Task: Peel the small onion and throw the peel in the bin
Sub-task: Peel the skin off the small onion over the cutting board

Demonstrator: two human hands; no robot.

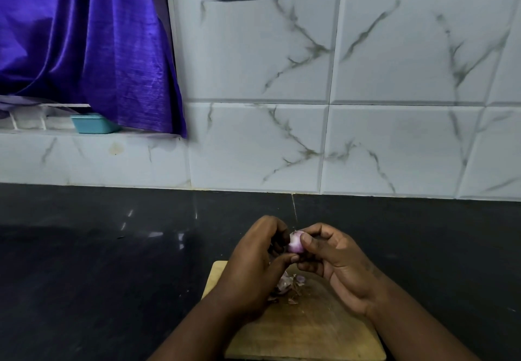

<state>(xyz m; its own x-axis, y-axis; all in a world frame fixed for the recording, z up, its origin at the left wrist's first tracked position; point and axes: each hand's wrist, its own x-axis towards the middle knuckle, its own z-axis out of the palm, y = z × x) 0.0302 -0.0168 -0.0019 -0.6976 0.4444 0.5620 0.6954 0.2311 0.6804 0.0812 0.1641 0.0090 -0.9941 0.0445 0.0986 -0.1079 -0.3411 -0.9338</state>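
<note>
Nearest the camera lies the wooden board (310,332), the landmark for everything else. On its far half sits a small heap of peel scraps (287,284), papery and purplish, so part of the skin is already off.

Above the board's far edge, 2 hands meet around the small onion (296,243). The left hand (248,270) is curled, its thumb tip under the onion and its fingers bent over the top. The right hand (335,259) is likewise curled, thumb pressed on the onion's near face, fingers behind it. The exposed surface looks smooth and pale pink, which suggests the peeling is nearly finished; whether skin remains on the hidden side cannot be told.

Past the board runs the dark counter (112,262), then the tiled wall (394,64). Far left of the board, a blue tub (94,123) sits on a ledge beneath a purple cloth (84,36).

No bin is in view, so binning the peel is left to do.
</note>
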